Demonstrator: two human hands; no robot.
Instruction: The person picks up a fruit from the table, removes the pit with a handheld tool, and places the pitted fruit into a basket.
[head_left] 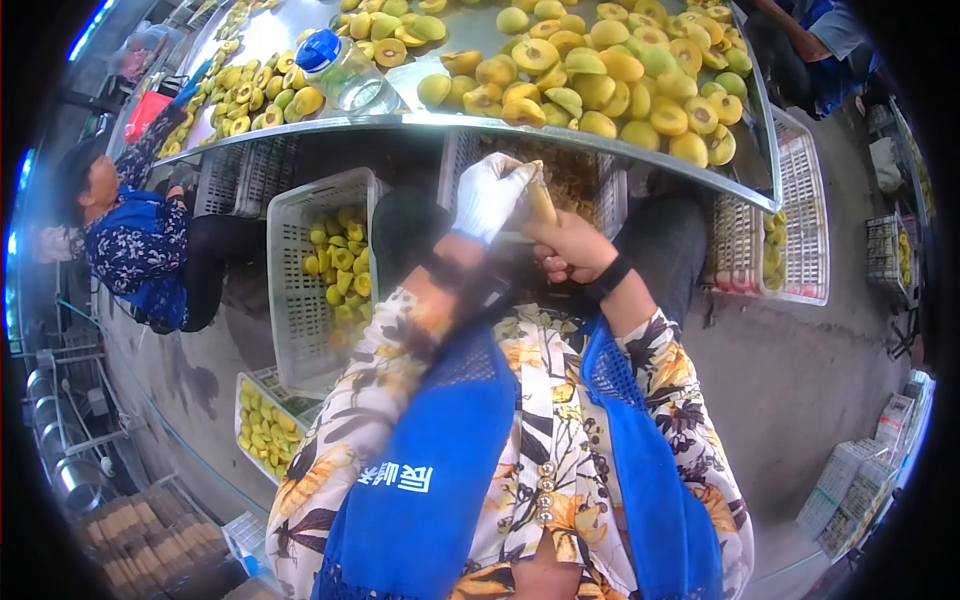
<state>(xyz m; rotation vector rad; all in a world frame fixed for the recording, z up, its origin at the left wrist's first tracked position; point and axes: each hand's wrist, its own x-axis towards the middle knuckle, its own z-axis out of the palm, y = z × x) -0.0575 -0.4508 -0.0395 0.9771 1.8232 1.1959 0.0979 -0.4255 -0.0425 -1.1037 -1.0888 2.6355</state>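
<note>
Though plenty already halved, apparently not finished

Judged partway along. Done so far: many fruit halves (620, 65) split, heaped across the metal table (474, 30); more in the white crate (290, 260) below the near edge, left side. Brownish scraps (572, 182) in the scrap crate (458, 160), straight below the near edge. Left to do: cannot tell worked halves from waiting ones on the table.

Grip: left hand (490, 195), gloved, fingers pinched on a yellowish bit (536, 166), possibly fruit, too small to name. Right hand (575, 245), ungloved, closed around a tan piece (541, 203), handle or fruit, cannot tell. Both just off the table's near edge, above the scraps.

Surface: shiny metal, raised rim, clear bottle (360, 88) with blue cap left of the biggest heap.

Room: grey floor (760, 340) below the table; seated person (140, 235) off its left end, another person (838, 35) past its right end, partly cut off. Right-hand crate (812, 215) beneath the right corner, fruit inside.
</note>
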